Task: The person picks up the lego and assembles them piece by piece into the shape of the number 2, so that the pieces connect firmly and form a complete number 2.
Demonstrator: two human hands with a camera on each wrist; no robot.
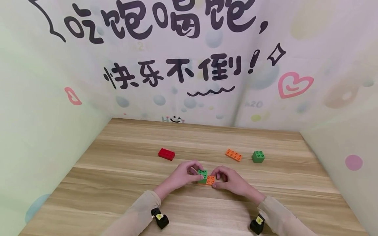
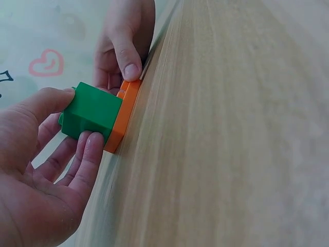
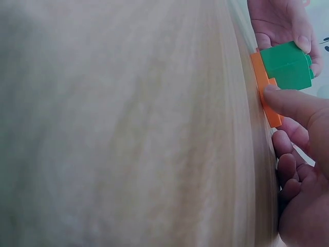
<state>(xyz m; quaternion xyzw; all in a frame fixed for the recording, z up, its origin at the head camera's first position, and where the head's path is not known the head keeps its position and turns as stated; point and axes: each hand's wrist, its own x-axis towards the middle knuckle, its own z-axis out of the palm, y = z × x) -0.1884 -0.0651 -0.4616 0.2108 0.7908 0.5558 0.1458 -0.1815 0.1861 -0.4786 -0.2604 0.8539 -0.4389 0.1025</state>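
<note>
A green toy brick [image 1: 203,181] with studs on top sits on the left end of a flat orange toy brick [image 1: 211,180] at the middle of the table. My left hand [image 1: 183,174] grips the green brick [image 2: 91,110], thumb on one side and fingertips on the other. From the right, my right hand [image 1: 233,181] pinches the free end of the orange brick [image 3: 259,82] between thumb and fingers. In the left wrist view the orange brick lies low along the tabletop, and the green one looks slightly tilted against it.
Farther back on the wooden table [image 1: 141,137] lie a red brick [image 1: 166,154] to the left, another flat orange brick [image 1: 233,155] and a green brick [image 1: 258,157] to the right. A printed cloth wall [image 1: 177,98] stands behind the table, with pale walls at both sides.
</note>
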